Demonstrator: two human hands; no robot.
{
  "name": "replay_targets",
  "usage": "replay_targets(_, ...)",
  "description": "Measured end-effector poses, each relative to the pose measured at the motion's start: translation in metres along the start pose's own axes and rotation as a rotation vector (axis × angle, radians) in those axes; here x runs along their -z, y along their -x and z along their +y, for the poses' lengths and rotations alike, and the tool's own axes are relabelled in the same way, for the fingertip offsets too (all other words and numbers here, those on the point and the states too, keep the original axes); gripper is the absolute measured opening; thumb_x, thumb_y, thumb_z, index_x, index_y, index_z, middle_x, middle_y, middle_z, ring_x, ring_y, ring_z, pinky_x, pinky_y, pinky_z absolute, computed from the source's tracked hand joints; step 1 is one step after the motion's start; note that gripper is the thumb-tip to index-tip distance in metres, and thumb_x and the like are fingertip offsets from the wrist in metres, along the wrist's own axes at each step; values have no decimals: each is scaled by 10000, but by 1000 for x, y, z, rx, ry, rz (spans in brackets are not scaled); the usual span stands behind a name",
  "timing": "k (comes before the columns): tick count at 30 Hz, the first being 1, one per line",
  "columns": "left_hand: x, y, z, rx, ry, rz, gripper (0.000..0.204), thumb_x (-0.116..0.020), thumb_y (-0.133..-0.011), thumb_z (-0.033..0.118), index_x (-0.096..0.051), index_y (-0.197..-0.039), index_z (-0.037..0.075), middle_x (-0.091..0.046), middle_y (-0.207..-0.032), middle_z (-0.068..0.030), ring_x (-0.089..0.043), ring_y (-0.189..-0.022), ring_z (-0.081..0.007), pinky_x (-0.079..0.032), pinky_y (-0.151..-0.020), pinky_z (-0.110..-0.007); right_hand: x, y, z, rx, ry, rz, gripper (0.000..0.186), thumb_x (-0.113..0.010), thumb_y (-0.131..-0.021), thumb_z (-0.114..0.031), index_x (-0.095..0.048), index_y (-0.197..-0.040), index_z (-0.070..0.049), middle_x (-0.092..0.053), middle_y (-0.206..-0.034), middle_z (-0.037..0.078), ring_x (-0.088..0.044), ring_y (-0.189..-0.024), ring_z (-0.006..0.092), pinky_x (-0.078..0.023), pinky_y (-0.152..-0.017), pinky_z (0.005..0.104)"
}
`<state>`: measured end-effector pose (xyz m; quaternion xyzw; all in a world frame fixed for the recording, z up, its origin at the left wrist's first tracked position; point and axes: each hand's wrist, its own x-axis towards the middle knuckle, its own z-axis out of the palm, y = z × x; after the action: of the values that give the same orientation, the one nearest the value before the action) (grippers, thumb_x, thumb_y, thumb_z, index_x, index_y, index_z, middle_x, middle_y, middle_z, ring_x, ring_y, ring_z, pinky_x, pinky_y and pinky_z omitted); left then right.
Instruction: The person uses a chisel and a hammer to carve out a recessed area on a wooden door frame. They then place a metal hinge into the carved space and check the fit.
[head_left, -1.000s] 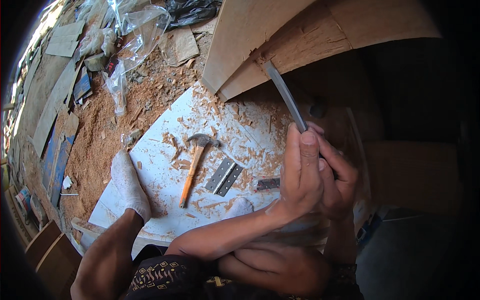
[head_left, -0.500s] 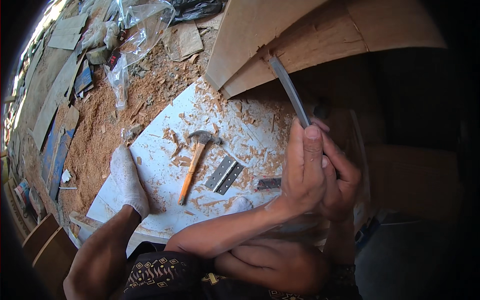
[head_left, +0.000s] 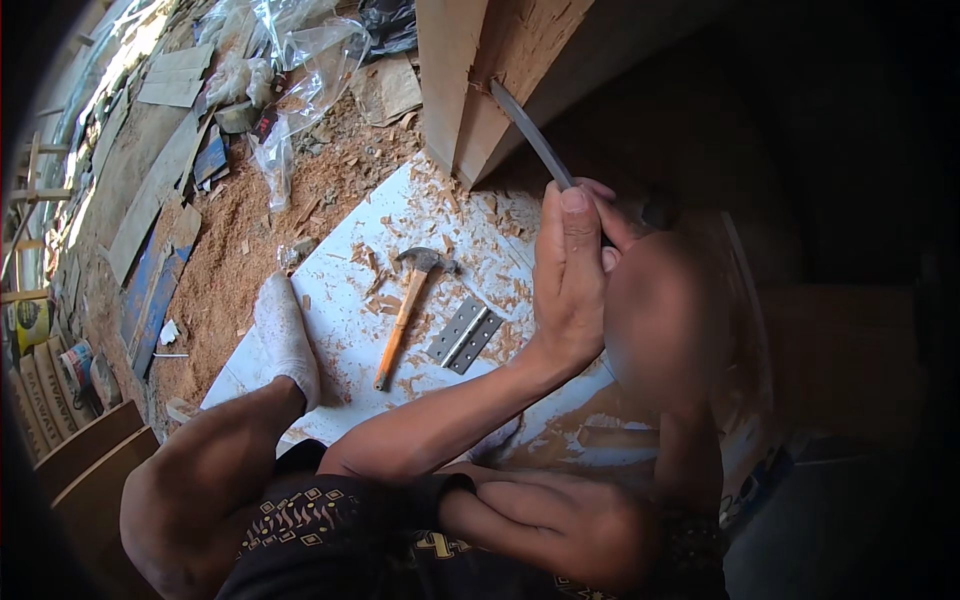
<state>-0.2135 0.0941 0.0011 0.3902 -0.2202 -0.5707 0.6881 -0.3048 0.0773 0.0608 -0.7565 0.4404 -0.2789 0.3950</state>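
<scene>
A chisel (head_left: 535,135) slants up and left from my hands, its tip touching a rough, chipped recess near the edge of a wooden panel (head_left: 500,130). My left hand (head_left: 568,275) is closed around the chisel's lower part, thumb laid along it. Behind it, my right hand (head_left: 622,225) is closed on the same tool; a blurred patch covers most of that hand, and the handle is hidden. Left of my hands, a claw hammer (head_left: 405,320) with a wooden handle lies on a white board (head_left: 340,250). Beside it rests a grey metal butt hinge (head_left: 465,335).
Wood shavings (head_left: 470,215) are strewn over the board. Sawdust (head_left: 225,290), clear plastic wrap (head_left: 300,90) and cardboard scraps (head_left: 175,75) cover the ground at left. My socked foot (head_left: 285,335) presses on the board's left edge. Brown boards (head_left: 100,460) lean at lower left.
Both hands and the chisel have shifted up and left in view, with the tip still in the recess. The panel appears at a steeper angle; hammer and hinge keep their places on the board.
</scene>
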Motion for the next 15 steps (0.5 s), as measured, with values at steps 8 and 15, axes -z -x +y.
replay_targets(8,-10,19,0,45,89,-3,417,-280,-1145,398,-454,-1173,20,-638,-898,-143,-646,-835,-187,-533,-775,-297,4,23,-3,-60,62,-1,399,-522,-1017,-39,-591,-1400,48,-659,-1355,218,-637,-1260,292,-458,-1078,367)
replay_targets(15,-10,26,-4,68,217,31,378,-329,-1139,381,-476,-1159,34,-571,-886,-88,-614,-790,-153,-506,-721,-284,-3,29,0,-83,84,15,405,-525,-1008,-52,-590,-1385,80,-643,-1377,230,-631,-1256,316,-450,-1088,386)
